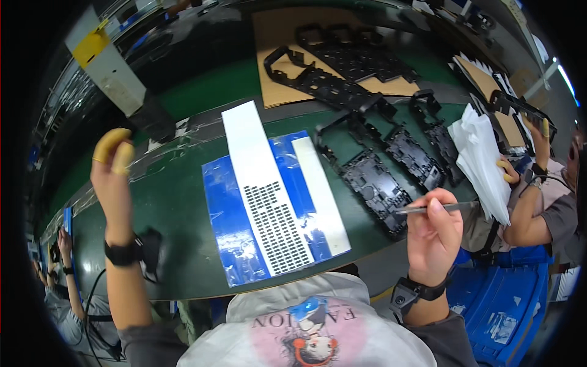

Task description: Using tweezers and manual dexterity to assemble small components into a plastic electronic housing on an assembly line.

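Observation:
My left hand (112,177) is raised over the left part of the table, with yellow finger cots on its blurred, bent fingertips; whether they pinch anything cannot be made out. In my right hand (435,238) a pair of slim metal tweezers (454,207) lies between thumb and fingers, tips pointing left. Just beyond those tips is a black plastic frame (374,183) with a loop handle. In front of me, a white backing sheet (249,144) with rows of small black rectangular pads (275,232) rests on a blue plastic-wrapped board (220,214), beside a narrower white strip (323,196).
More black frames (416,160) stand to the right, and several lie on cardboard (278,92) across the green table (177,226). A grey-white post (113,76) rises at far left. At right, a co-worker's hand (507,171) is by white sheets (480,159); a blue crate (501,312) sits below.

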The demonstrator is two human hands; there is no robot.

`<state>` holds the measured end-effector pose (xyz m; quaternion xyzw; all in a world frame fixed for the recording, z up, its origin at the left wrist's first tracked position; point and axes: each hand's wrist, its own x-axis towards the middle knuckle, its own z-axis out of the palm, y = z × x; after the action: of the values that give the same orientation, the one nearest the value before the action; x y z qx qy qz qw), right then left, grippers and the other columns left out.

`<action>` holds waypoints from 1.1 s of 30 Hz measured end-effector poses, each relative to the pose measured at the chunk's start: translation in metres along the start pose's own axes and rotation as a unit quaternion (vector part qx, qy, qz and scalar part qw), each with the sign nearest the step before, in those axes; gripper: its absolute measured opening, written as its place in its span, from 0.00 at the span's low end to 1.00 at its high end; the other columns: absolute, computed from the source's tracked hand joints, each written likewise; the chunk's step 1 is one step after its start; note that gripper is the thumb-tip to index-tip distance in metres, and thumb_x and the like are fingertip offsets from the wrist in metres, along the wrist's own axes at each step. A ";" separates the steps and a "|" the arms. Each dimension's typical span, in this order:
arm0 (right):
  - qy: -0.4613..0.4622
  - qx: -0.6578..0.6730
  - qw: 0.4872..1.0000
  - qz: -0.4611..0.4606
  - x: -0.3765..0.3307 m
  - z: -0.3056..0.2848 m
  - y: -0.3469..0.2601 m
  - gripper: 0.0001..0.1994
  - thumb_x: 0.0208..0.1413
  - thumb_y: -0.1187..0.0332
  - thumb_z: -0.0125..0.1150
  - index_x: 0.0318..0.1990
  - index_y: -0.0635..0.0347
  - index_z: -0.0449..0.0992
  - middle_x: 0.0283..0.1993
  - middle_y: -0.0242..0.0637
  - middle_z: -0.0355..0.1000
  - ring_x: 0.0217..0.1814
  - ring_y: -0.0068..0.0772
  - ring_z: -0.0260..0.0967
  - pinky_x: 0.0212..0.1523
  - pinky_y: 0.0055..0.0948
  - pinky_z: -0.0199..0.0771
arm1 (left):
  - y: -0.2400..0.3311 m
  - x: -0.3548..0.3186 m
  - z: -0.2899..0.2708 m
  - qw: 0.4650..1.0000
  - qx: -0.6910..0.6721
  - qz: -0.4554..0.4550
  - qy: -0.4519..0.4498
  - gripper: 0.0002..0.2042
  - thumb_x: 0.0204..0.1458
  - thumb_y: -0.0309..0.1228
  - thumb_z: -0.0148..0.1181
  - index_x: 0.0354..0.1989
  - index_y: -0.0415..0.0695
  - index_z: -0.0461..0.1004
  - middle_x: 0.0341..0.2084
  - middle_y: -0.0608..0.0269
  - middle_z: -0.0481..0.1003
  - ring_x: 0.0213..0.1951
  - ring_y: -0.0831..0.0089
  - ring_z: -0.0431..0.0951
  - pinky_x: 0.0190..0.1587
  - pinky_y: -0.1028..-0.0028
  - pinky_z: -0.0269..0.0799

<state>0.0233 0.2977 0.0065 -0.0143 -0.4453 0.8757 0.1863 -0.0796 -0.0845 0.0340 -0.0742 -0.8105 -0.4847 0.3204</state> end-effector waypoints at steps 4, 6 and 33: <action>-0.002 0.015 0.999 -0.038 0.011 0.000 -0.011 0.06 0.46 0.76 0.49 0.33 0.68 0.66 0.26 0.44 0.68 0.17 0.18 0.54 0.20 0.15 0.56 | 0.093 -0.061 0.104 0.935 0.043 0.110 -0.336 0.05 0.39 0.27 0.55 0.24 0.39 0.70 0.23 0.54 0.69 0.28 0.62 0.70 0.31 0.72 0.66; -0.012 0.024 0.999 -0.044 0.005 0.007 -0.008 0.06 0.47 0.76 0.49 0.33 0.68 0.65 0.26 0.44 0.68 0.17 0.18 0.54 0.20 0.15 0.56 | 0.103 -0.082 0.144 0.875 0.057 0.084 -0.474 0.13 0.43 0.36 0.52 0.20 0.37 0.71 0.17 0.50 0.69 0.23 0.57 0.70 0.27 0.67 0.65; -0.098 -0.036 0.992 -0.065 0.010 0.018 -0.013 0.07 0.52 0.73 0.42 0.37 0.68 0.61 0.28 0.39 0.63 0.17 0.14 0.46 0.19 0.12 0.49 | -0.087 0.069 -0.082 0.910 0.384 -0.153 0.019 0.16 0.44 0.38 0.52 0.20 0.34 0.70 0.17 0.48 0.71 0.25 0.58 0.74 0.29 0.66 0.68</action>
<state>0.0144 0.2944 0.0290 0.0942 -0.4925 0.8423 0.1976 -0.1349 -0.2111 0.0370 0.1890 -0.9293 -0.1802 0.2611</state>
